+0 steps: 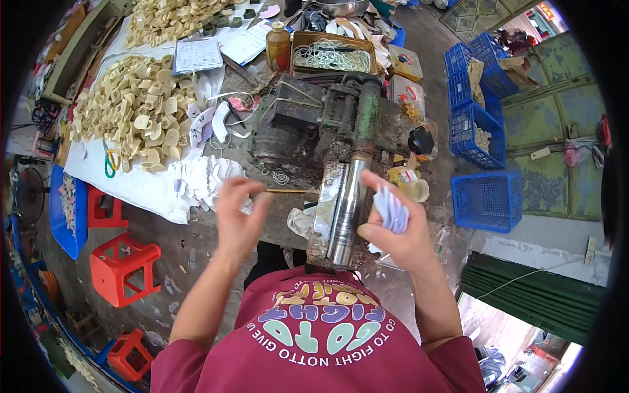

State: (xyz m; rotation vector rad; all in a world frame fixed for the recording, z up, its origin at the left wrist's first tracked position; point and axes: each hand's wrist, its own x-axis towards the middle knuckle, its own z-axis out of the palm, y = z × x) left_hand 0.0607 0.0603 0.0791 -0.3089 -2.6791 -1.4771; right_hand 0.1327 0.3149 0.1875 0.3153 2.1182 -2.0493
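My right hand (pixel 411 239) is closed around a small stack of thin white and lilac pieces (pixel 391 211), just right of a shiny metal roller (pixel 348 216). The roller sticks out toward me from a dark, greasy machine (pixel 288 118). My left hand (pixel 238 213) hangs open, fingers curved and apart, with nothing visible in it. Beside it on the left lies a heap of white cut pieces (pixel 204 180), partly behind the fingers. A thin brown rod (pixel 291 190) runs between the left fingertips and the machine; whether they touch it, I cannot tell.
Cream-coloured pieces (pixel 141 108) are heaped on white sheeting at left, near scissors (pixel 109 160). A tin of white cord (pixel 333 57) and a brown bottle (pixel 278 47) stand behind the machine. Red stools (pixel 124 267) are on the left floor, blue crates (pixel 487 200) on the right.
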